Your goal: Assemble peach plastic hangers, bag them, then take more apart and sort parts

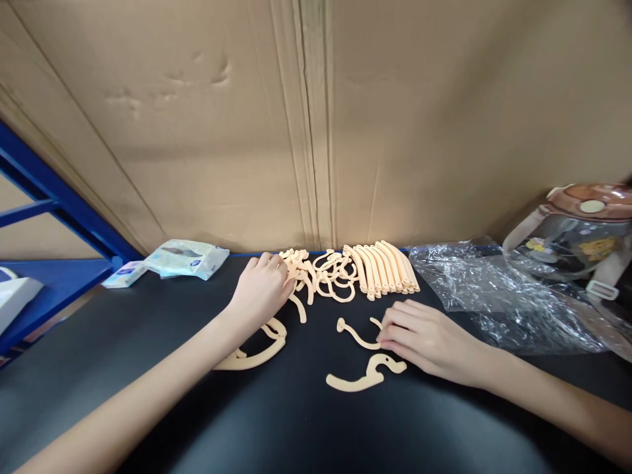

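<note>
My left hand (264, 286) reaches to the left edge of a pile of small beige curved pieces (340, 276). Its fingers are bent together and their tips are hidden, so what they hold cannot be made out. Low over the table, my right hand (419, 336) has its fingertips closed on the end of a thin S-curved beige piece (360, 339) with a round knob. Just below it lies a flat beige piece with a hooked, bird-head-like end (363, 382). A larger curved beige assembly (259, 355) lies partly behind my left forearm.
A row of stacked curved beige strips (382, 268) stands at the back. Clear plastic wrap (494, 296) and a transparent bottle with a strap (573, 237) are at right. A tissue packet (187, 258) and blue metal frame (64, 204) are at left; cardboard (197, 131) rises behind.
</note>
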A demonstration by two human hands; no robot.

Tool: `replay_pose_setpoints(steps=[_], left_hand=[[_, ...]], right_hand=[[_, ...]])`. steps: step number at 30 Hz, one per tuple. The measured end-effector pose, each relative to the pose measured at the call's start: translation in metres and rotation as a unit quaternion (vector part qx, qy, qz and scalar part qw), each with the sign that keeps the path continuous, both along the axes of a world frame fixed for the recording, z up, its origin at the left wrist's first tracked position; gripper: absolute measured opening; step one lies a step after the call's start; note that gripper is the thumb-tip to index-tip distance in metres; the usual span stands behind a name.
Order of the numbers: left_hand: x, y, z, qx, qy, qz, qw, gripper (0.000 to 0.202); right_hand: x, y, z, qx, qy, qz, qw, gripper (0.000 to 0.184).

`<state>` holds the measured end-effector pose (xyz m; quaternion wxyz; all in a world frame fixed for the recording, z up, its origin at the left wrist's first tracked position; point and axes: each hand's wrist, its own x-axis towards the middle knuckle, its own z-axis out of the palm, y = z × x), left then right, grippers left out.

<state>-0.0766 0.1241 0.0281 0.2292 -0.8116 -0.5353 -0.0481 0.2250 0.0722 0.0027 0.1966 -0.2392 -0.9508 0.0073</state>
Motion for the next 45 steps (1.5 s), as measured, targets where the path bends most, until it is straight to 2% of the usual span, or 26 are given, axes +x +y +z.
replay_pose_setpoints(steps=[6, 8, 10, 12, 14, 18, 21, 25, 31, 38, 45], left_hand=[[-0.003, -0.005, 0.015, 0.019, -0.072, 0.023, 0.997, 0.024], [-0.001, -0.016, 0.022, 0.013, -0.106, 0.004, 0.994, 0.024], [0.006, -0.034, 0.023, -0.011, -0.159, -0.047, 0.986, 0.023], [0.015, -0.054, 0.018, -0.055, -0.215, -0.114, 0.968, 0.021], [0.024, -0.074, 0.007, -0.114, -0.239, -0.165, 0.950, 0.017], [0.035, -0.094, -0.019, -0.195, -0.233, -0.229, 0.925, 0.011], [0.035, -0.095, -0.027, -0.221, -0.227, -0.239, 0.918, 0.008], [0.033, -0.094, -0.023, -0.235, -0.247, -0.229, 0.912, 0.005], [0.035, -0.098, -0.019, -0.231, -0.235, -0.264, 0.906, 0.033], [0.037, -0.094, -0.022, -0.202, -0.212, -0.294, 0.910, 0.015], [0.034, -0.090, -0.023, -0.170, -0.187, -0.308, 0.917, 0.017]], right_hand=[[0.003, 0.001, -0.007, -0.047, 0.029, -0.001, 0.998, 0.021], [0.002, -0.001, -0.007, -0.063, 0.042, 0.000, 0.997, 0.021], [0.001, -0.002, -0.007, -0.083, 0.059, 0.003, 0.995, 0.020], [0.000, -0.002, -0.006, -0.104, 0.072, 0.004, 0.992, 0.017], [0.000, -0.002, -0.006, -0.128, 0.082, 0.002, 0.988, 0.015], [0.003, 0.002, -0.008, -0.156, 0.128, -0.055, 0.978, 0.021], [0.006, 0.006, -0.011, -0.148, 0.151, -0.098, 0.972, 0.023], [0.005, 0.009, -0.012, -0.142, 0.153, -0.104, 0.972, 0.021], [0.005, 0.009, -0.015, -0.121, 0.148, -0.097, 0.977, 0.021], [0.007, 0.009, -0.018, -0.095, 0.133, -0.091, 0.982, 0.021], [0.008, 0.008, -0.021, -0.073, 0.122, -0.089, 0.986, 0.021]])
